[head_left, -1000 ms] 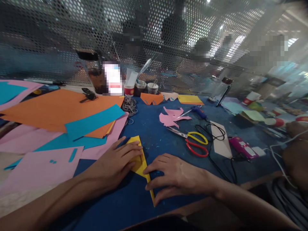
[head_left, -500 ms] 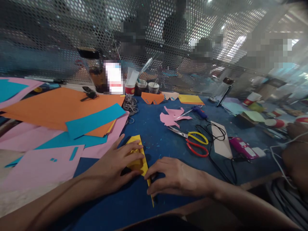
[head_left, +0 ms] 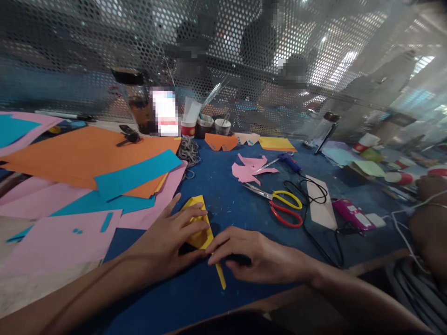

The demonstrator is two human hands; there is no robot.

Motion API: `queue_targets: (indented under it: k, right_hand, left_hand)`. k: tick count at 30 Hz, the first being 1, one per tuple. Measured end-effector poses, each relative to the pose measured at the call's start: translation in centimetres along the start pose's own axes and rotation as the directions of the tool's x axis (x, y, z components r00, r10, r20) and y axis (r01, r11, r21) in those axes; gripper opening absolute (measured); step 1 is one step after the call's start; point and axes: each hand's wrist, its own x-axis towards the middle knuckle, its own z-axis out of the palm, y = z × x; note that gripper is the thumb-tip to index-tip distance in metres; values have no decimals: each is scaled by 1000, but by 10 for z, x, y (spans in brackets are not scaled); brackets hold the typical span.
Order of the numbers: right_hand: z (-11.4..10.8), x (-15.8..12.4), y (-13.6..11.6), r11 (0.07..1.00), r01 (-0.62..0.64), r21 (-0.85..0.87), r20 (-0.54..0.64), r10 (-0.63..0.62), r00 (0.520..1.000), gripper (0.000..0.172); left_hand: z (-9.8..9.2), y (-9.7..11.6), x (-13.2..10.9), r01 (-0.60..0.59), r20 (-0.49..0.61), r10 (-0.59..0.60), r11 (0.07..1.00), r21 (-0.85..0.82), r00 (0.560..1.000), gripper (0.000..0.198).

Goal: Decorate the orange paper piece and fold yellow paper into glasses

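Observation:
A folded yellow paper (head_left: 206, 218) lies on the blue table in front of me, with a narrow yellow strip running from its lower end toward the table's front edge. My left hand (head_left: 178, 230) rests over the paper's left side, its fingers spread and pressing it flat. At the lower right corner of the paper is my right hand (head_left: 240, 253); its index and middle fingertips press on the top of the strip, while the thumb is apart and below. Nothing is gripped between that thumb and the fingers.
Scissors (head_left: 274, 199) with red and yellow handles lie right of centre, below a pink paper cutout (head_left: 249, 170) and a blue glue gun (head_left: 289, 163). Orange paper (head_left: 70, 156) and other sheets cover the left. A purple device (head_left: 352, 214) and another person's arm (head_left: 429, 228) are at right.
My right hand's fingertips have shifted slightly up and left on the paper, and its thumb has come away from the strip. The strip's free end has swung a little. My left hand stays put.

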Motion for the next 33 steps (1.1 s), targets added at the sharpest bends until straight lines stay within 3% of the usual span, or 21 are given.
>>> queue_targets:
  k: [2,5,8,12,16,22,33]
  right_hand:
    - [4,1,4,996,0,-91,-61,-6,998,36]
    - [10,3,10,946,16,-323,-131,-61,990,17]
    - [12,5,14,839,54,-542,-82,-117,990,15]
    - [11,5,16,739,138,-660,10,-176,984,20]
    - [10,4,19,726,197,-659,80,-192,978,22]
    - [16,1,26,809,107,-578,-39,-158,987,17]
    - [20,7,22,862,-11,-507,-138,-69,988,15]
  left_hand:
    - [1,0,0,2,21,-3,1000,10,1000,30]
    - [2,-1,-1,-12,54,9,999,40,998,38]
    - [3,-2,-3,-11,56,9,999,41,998,44]
    - [-2,-1,-6,-11,66,9,1000,24,998,44]
    - [-7,1,-6,-16,74,15,1000,16,997,39]
    - [-3,1,-7,16,75,-16,1000,-11,997,42]
    - [-3,1,-4,21,69,-19,1000,-21,997,41]
